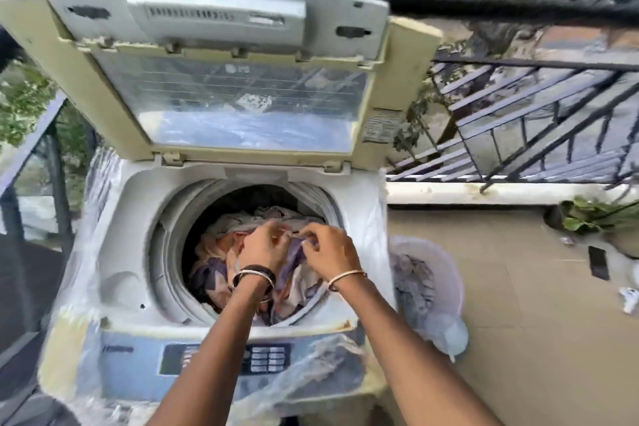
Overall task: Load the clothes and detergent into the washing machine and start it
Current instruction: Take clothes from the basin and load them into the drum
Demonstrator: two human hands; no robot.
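Note:
A top-loading washing machine (pixel 128 245) stands in front of me with its lid (pixel 221 86) raised upright. The drum holds a pile of clothes (pixel 214 252) in beige, purple and peach. My left hand (pixel 264 245) and my right hand (pixel 330 249) are both over the drum, close together, their fingers pinching a small thing between them above the purple cloth. The thing is too small and blurred to name. The control panel (pixel 266 358) sits at the near edge, under a clear plastic cover. Bangles ring both wrists.
A pale plastic tub (pixel 446 273) with grey cloth in it stands right of the machine on the tiled floor. A black metal railing (pixel 539 121) and white ledge run behind. A potted plant (pixel 587 214) and small items lie at the far right.

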